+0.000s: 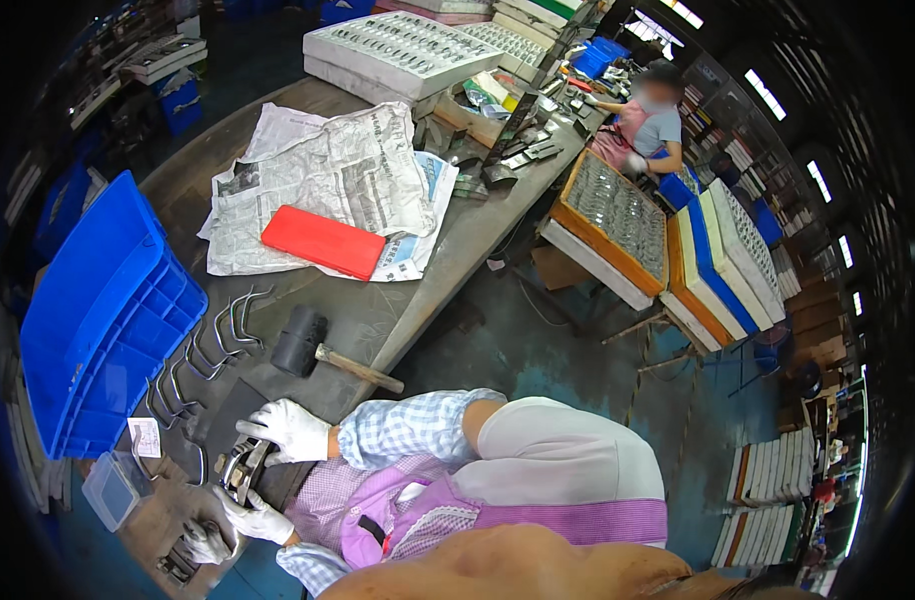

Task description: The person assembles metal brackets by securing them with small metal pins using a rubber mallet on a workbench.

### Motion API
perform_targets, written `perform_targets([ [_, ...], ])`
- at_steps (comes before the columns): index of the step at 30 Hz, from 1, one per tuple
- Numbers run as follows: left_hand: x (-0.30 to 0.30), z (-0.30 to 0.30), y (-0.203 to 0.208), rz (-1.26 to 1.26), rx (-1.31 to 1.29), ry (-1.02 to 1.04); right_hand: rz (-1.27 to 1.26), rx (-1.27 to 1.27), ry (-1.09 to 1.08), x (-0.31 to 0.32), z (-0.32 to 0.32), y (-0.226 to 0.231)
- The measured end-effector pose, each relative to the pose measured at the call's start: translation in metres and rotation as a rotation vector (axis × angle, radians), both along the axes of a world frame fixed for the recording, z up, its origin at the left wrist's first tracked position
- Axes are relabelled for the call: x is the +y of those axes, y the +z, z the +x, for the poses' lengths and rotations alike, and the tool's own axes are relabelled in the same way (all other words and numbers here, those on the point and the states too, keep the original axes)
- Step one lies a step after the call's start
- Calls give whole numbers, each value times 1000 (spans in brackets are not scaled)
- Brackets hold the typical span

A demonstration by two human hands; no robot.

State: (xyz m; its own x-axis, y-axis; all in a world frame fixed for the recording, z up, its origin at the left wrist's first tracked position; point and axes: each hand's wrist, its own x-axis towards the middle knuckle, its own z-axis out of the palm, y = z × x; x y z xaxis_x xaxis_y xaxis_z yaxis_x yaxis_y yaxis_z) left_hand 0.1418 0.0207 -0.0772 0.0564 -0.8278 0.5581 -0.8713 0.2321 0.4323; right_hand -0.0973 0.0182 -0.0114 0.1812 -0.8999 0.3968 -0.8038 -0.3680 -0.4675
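Both my hands wear white gloves and are at a dark metal fixture (240, 468) on the bench, close to my body. My right hand (296, 430) lies over its far side with the fingers curled on it. On the near side, my left hand (256, 517) grips its lower end. Whether a smaller piece sits inside the fixture, I cannot tell. Several bent shiny metal rods (206, 350) lie beyond it. A black mallet (300, 341) with a wooden handle rests to the right of those rods.
A blue bin (108, 320) stands behind the rods, with a clear plastic box (116, 490) nearby. Newspaper (328, 180) bears a red flat case (323, 241). Grey crumpled gloves (206, 541) lie at the bench's left end. Another person (650, 125) works beyond stacked trays (618, 220).
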Motion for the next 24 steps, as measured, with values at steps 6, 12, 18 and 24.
perform_targets([
  [6,-2,5,-10,0,20,7,70,21,21,-3,3,1],
  [12,-4,10,-17,-40,-20,-5,40,-7,15,-7,3,0],
  [18,-5,11,-20,-9,-1,7,40,-1,5,-6,3,4],
  [24,-3,12,-18,-19,-17,-10,83,28,4,-5,4,3],
])
